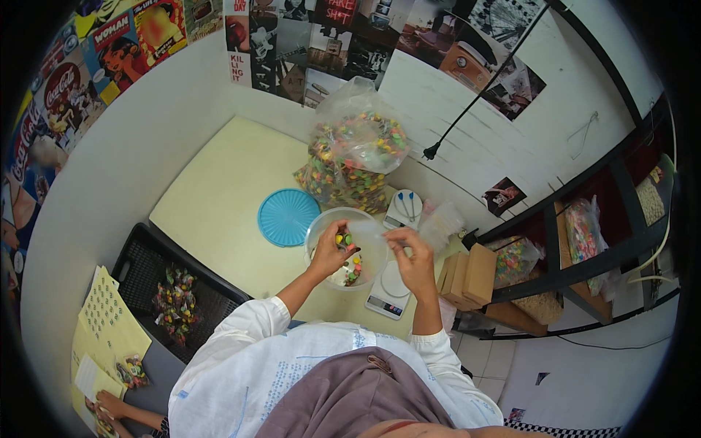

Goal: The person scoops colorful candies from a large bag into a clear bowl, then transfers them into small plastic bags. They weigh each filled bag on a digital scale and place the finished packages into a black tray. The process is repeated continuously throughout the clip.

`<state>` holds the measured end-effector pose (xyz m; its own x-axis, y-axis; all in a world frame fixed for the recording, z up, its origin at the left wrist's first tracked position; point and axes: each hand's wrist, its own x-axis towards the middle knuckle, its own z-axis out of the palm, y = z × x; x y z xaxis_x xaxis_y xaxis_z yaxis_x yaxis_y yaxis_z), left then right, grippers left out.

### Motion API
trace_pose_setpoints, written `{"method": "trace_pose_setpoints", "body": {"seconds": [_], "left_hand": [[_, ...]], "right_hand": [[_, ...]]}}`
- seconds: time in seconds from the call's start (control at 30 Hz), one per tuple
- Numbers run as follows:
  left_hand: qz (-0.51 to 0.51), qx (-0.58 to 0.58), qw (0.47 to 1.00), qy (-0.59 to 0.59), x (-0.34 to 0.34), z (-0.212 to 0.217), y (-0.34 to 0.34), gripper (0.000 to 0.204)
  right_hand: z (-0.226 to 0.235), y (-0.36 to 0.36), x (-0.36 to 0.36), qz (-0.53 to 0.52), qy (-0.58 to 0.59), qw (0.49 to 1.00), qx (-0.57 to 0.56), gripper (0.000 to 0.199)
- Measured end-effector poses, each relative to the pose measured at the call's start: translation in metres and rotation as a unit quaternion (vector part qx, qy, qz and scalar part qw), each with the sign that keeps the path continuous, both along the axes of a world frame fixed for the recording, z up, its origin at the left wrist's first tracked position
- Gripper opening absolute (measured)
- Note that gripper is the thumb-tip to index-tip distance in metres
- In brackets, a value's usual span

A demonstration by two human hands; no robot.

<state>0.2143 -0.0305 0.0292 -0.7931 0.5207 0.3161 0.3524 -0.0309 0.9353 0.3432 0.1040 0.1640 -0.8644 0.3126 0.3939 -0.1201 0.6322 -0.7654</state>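
Observation:
My left hand (pixel 330 257) is over a clear round plastic tub (pixel 328 217), its fingers curled around a few colourful candies (pixel 343 240). More candies (pixel 354 271) lie in the bottom of the tub. At the tub's right rim, my right hand (pixel 414 255) has thumb and forefinger pinched together. A pale, see-through patch shows by those fingertips, too faint to tell what it is. Under and beside the right hand is a white kitchen scale (pixel 389 303) with a round pan. Against the tub's left side lies a ribbed blue lid (pixel 289 217).
Behind the tub stands a large clear bag of candies (pixel 350 157). A second white scale (pixel 404 208) and clear plastic bags (pixel 440 228) are right of it. Cardboard boxes (pixel 467 276) stand by a shelf. A black crate (pixel 139 266) holds candy packets; another person's hand (pixel 111 405) is lower left.

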Motion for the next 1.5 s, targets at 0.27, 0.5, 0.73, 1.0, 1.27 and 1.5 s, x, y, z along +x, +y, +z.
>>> {"method": "trace_pose_setpoints", "body": {"seconds": [0.27, 0.5, 0.73, 1.0, 1.27, 1.5], "left_hand": [[0.008, 0.001, 1.000, 0.018, 0.002, 0.005, -0.003, 0.063], [-0.007, -0.025, 0.996, 0.088, 0.006, -0.007, 0.002, 0.058], [-0.029, -0.013, 0.991, 0.130, 0.014, 0.004, 0.011, 0.054], [-0.063, -0.009, 0.971, 0.229, 0.006, 0.002, 0.001, 0.080], [-0.038, -0.114, 0.992, -0.029, 0.012, 0.015, -0.009, 0.043], [-0.036, -0.186, 0.981, 0.049, 0.016, 0.002, -0.012, 0.040]], "right_hand": [[-0.076, 0.014, -0.004, -0.024, -0.128, 0.987, 0.099, 0.014], [-0.070, -0.024, -0.006, 0.003, -0.054, 0.998, 0.037, 0.018], [-0.064, -0.027, -0.002, 0.005, -0.058, 0.998, -0.019, 0.013], [-0.084, -0.011, 0.003, -0.060, -0.016, 0.998, 0.021, 0.007], [-0.097, -0.031, 0.008, -0.046, 0.012, 0.999, 0.005, 0.009], [-0.085, -0.042, 0.014, -0.031, -0.068, 0.997, 0.005, 0.010]]}}
